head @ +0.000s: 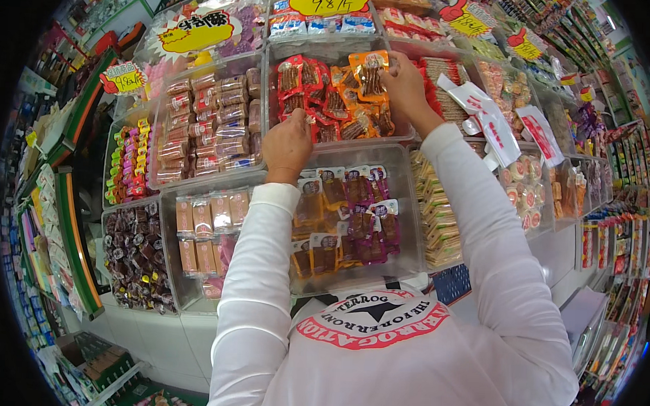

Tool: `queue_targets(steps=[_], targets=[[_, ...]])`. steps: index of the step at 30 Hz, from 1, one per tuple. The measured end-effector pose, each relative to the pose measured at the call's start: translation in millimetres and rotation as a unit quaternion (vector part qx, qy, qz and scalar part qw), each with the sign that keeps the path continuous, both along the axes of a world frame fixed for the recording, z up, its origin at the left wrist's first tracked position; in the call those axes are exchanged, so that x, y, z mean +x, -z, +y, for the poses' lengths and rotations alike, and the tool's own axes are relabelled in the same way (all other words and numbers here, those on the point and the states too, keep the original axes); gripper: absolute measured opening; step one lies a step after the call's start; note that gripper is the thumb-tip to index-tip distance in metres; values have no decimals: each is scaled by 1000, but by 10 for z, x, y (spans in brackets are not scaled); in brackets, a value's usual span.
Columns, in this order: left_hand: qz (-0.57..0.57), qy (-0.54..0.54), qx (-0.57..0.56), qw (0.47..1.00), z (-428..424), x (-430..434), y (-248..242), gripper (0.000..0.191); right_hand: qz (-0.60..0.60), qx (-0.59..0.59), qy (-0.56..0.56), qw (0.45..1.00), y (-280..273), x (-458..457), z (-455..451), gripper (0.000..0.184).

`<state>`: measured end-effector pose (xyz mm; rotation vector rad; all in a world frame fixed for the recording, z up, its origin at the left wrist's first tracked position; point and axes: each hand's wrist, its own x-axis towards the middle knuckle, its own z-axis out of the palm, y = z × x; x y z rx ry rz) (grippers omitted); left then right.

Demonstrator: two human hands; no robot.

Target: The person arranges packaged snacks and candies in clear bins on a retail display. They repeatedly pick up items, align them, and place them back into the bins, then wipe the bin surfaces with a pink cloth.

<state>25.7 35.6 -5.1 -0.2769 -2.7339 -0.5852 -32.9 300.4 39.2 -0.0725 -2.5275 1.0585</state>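
Note:
My right hand [409, 89] grips the right edge of an orange snack packet [369, 77] with a clear window showing brown sticks, over the right side of a clear plastic bin [340, 41]. Other orange packets [361, 123] lie beneath and beside it. Red packets [291, 75] of similar snacks fill the bin's left side. My left hand [288, 147] is at the bin's lower left corner, fingers curled by the red packets; whether it holds anything is hidden. Below, a nearer bin holds amber and purple packets [359, 231].
Bins of wrapped rolls [219, 122] and dark wrapped candies [138, 254] are at the left. Right of the snack bin lie long sticks in red packets [441, 88] and white plastic bags [486, 120]. Yellow price signs [196, 34] stand behind. Shelves [625, 183] line the right side.

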Motion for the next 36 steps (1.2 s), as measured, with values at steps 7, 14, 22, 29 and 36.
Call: queue_targets(steps=[7,14,22,29,36], targets=[[12,25,13,1000,-9,-12,10,13,37,287,64,955,74,-532,-39,29],[38,24,14,999,-4,-8,30,11,-171,356,-171,903,116,-115,-104,31],[33,14,4,999,-7,-27,51,12,-282,393,-175,858,420,46,-91,21],[8,10,-5,1000,0,-16,22,13,-190,271,-128,935,119,110,114,30],[13,11,10,1000,10,-1,0,13,-208,32,-160,964,205,-19,409,41]])
